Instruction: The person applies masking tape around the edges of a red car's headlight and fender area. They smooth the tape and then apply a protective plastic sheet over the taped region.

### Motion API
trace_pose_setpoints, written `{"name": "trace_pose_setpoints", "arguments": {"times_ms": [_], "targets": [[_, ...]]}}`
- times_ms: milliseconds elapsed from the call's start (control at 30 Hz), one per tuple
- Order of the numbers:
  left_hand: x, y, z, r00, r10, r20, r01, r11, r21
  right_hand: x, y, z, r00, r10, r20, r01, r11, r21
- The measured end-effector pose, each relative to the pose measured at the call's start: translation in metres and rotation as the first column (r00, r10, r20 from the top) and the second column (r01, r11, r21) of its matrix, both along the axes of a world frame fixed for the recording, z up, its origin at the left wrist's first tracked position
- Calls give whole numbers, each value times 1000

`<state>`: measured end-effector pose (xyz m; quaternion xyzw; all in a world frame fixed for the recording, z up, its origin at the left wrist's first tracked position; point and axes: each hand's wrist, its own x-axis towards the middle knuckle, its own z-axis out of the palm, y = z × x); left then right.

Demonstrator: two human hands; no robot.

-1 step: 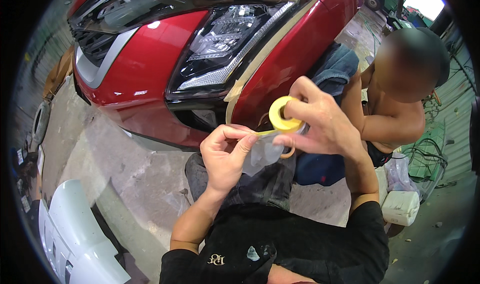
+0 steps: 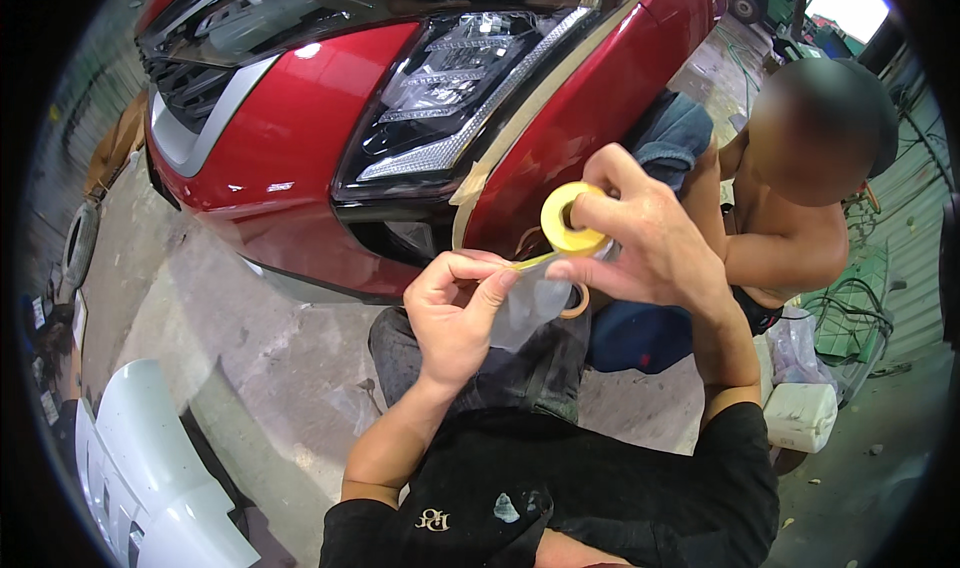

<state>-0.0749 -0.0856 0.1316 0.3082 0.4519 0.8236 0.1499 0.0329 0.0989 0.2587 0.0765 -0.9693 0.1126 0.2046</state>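
Note:
My right hand grips a roll of yellow masking tape, with fingers through its core. A strip of translucent plastic film hangs from the tape between my hands. Pinched between my left thumb and fingers is the end of the yellow tape and film; my left hand is closed. Below the roll, part of a tan ring shows behind the film. Ahead of my hands stands a red vehicle front, with tan masking tape along the headlight.
A person crouches close on my right, beside the red panel. Near them are a white jug and a clear plastic bag. A white body panel lies at lower left, and a tire at far left.
My right hand and the tape roll have shifted slightly right and away from my left hand. The film between them looks a little more stretched out.

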Motion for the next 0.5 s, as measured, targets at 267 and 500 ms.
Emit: {"name": "trace_pose_setpoints", "arguments": {"times_ms": [267, 500], "targets": [[14, 33, -3, 980, 173, 100, -189, 963, 190, -21, -4, 26, 980, -112, -162, 125, 990, 69], [4, 39, -3, 968, 218, 123, -229, 969, 94, -42, -4, 40, 950, -212, -227, 246, 961, 130]]}}
